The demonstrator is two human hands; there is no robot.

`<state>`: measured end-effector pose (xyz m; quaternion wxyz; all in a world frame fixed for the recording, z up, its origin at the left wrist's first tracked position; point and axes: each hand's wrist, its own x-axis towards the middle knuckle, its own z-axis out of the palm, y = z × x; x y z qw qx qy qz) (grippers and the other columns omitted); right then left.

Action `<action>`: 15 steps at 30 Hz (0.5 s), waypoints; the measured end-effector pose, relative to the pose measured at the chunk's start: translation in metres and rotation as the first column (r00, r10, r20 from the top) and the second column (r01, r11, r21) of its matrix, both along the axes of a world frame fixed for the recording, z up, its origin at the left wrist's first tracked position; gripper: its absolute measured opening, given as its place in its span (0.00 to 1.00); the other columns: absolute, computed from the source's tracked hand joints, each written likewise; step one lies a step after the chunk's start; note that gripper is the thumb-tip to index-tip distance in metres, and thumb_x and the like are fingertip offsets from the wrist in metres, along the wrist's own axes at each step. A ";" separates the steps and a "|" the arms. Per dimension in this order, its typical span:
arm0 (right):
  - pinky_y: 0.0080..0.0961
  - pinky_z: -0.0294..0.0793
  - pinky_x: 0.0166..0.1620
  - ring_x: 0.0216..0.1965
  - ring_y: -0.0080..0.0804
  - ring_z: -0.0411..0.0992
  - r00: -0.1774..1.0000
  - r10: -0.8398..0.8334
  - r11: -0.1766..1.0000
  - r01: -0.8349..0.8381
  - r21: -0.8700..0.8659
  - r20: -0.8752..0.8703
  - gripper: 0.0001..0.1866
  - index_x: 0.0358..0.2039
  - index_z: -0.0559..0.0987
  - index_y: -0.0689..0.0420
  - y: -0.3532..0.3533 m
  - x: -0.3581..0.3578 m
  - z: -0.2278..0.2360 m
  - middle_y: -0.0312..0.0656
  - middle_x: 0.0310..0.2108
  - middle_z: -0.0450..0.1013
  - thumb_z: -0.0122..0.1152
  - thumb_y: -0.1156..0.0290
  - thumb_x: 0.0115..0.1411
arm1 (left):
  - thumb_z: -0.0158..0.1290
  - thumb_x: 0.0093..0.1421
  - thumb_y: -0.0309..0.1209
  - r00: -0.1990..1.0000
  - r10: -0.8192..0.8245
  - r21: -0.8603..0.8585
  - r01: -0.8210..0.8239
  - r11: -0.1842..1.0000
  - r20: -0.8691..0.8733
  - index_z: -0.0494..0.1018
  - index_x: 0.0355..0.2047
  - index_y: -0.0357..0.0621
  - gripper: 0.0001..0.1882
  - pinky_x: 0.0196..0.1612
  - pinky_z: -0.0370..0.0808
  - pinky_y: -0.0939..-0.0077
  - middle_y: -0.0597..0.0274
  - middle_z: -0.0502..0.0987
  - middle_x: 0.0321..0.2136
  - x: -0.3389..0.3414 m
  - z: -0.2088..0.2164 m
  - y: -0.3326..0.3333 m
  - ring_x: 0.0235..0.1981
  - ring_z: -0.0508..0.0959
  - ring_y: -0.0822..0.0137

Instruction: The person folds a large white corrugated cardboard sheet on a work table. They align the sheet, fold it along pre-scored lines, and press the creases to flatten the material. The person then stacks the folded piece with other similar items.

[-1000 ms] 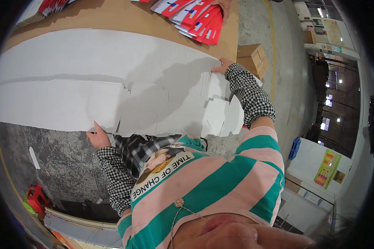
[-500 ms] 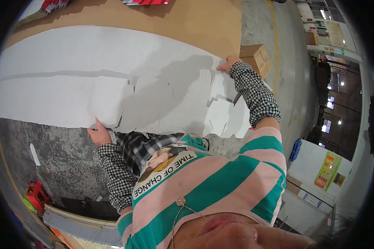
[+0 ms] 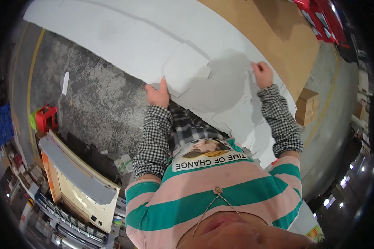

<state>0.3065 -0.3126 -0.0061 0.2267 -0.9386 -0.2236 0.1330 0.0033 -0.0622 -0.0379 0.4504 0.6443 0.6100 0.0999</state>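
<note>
A long white cardboard sheet (image 3: pixel 145 45) slants across the table from the upper left down toward my body on the right. Slits and cut flaps mark its near right part. My left hand (image 3: pixel 158 94) is at the near edge with the thumb lying on top; it grips that edge, its other fingers partly hidden. Close to the far edge, my right hand (image 3: pixel 263 74) has its fingers curled and pressed together on the cut part of the cardboard. My own shadow covers the sheet between both hands.
Brown board (image 3: pixel 274 33) covers the table beyond the sheet. Red and white items (image 3: pixel 320 20) lie at the far right. A carton (image 3: pixel 306 106) stands on the floor at right. On the left are a red stool (image 3: pixel 46 118) and a cream-coloured machine (image 3: pixel 81 182).
My view has turned, so the sheet now slants more steeply. My hands appear closer together, with the left one farther along the near edge and the right one curled tighter.
</note>
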 end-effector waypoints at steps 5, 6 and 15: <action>0.32 0.68 0.34 0.28 0.39 0.69 0.944 0.246 0.949 -0.188 0.254 -0.219 0.22 0.24 0.74 0.65 0.135 -0.069 0.004 0.49 0.24 0.70 0.61 0.55 0.49 | 0.55 0.53 0.49 0.999 -0.016 -0.002 0.016 1.000 -0.041 0.59 0.52 0.32 0.37 0.50 0.68 0.58 0.39 0.70 0.46 -0.003 -0.003 0.000 0.48 0.71 0.46; 0.32 0.68 0.34 0.29 0.40 0.69 0.944 0.264 0.957 -0.231 0.174 -0.197 0.22 0.25 0.74 0.65 0.143 -0.072 0.002 0.50 0.24 0.70 0.61 0.54 0.49 | 0.55 0.52 0.48 1.000 -0.014 0.000 0.014 1.000 -0.021 0.59 0.53 0.32 0.37 0.50 0.68 0.58 0.39 0.70 0.46 -0.002 -0.004 -0.001 0.48 0.71 0.46; 0.21 0.63 0.26 0.21 0.20 0.61 0.825 0.271 0.962 -0.248 0.113 -0.496 0.14 0.20 0.70 0.60 0.148 -0.065 0.018 0.33 0.17 0.64 0.62 0.65 0.50 | 0.55 0.53 0.47 0.999 0.026 -0.075 -0.023 0.997 0.043 0.59 0.52 0.32 0.36 0.51 0.67 0.59 0.39 0.71 0.46 0.001 0.010 -0.003 0.48 0.71 0.46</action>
